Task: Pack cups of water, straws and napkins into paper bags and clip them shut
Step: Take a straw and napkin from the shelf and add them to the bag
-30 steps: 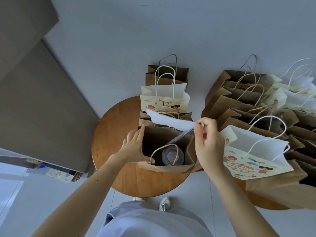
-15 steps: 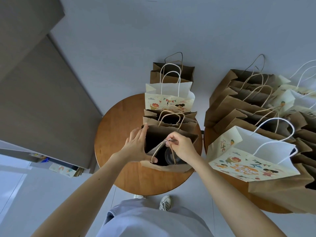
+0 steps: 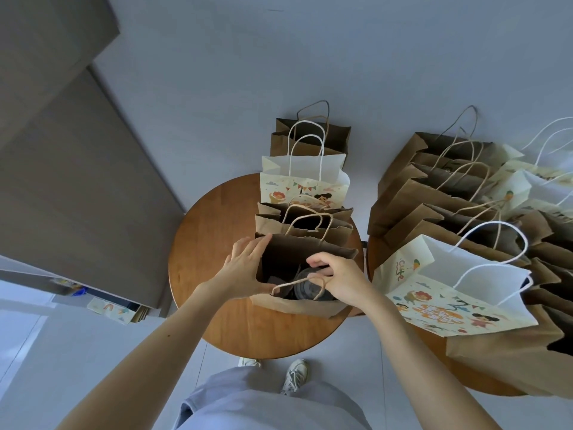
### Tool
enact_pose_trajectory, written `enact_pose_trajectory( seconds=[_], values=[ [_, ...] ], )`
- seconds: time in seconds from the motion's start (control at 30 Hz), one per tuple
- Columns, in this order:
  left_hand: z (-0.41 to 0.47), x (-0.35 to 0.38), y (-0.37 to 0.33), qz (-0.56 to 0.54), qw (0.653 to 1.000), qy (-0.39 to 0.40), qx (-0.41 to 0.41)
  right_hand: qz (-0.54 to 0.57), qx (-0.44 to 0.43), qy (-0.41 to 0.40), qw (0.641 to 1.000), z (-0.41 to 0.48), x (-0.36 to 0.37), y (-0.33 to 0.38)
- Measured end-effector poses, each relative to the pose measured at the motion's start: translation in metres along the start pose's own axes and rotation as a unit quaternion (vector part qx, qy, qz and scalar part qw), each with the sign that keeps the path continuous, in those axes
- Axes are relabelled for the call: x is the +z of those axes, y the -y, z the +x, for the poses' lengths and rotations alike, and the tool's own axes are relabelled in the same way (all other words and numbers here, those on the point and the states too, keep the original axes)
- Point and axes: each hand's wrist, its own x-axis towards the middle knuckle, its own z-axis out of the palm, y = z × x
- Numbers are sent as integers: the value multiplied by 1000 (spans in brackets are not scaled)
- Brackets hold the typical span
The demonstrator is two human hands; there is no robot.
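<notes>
The brown bag stood open, a lidded cup inside. The left hand pressed flat against its wall; the right hand curled in its mouth, grip unclear.

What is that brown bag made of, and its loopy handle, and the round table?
The brown bag looks like kraft paper: matt, with creases and sharp folds. Its handle seems to be twisted paper cord, going by the rope-like twist, though it could be string. The round table looks like wood with a smooth finish: grain lines and plank joins show.
</notes>
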Motion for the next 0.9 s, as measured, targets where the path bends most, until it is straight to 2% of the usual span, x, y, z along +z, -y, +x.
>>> enact_pose_trajectory(
  seconds=[0.1,0.2,0.27,0.33,0.57,0.77,0.9],
  values=[
    [-5,-8,-4,9,1000,-25,-1,23,-33,-87,995,-11,-14,9],
    [-16,-16,-2,-21,997,-71,-9,52,-83,-201,975,-18,-21,23],
    [-29,-24,1,-42,993,-108,-1,62,-120,-232,963,-17,-16,36],
    [-48,-33,3,-64,987,-147,4,61,-151,-212,964,-16,-5,54],
    [-127,-62,43,-131,958,-254,-31,67,-215,-53,973,-20,66,123],
    [-226,-98,124,-139,932,-328,-72,46,-256,2,966,-31,167,202],
    [-307,-113,190,-132,923,-344,-106,42,-282,27,958,-45,253,266]
  ],
)
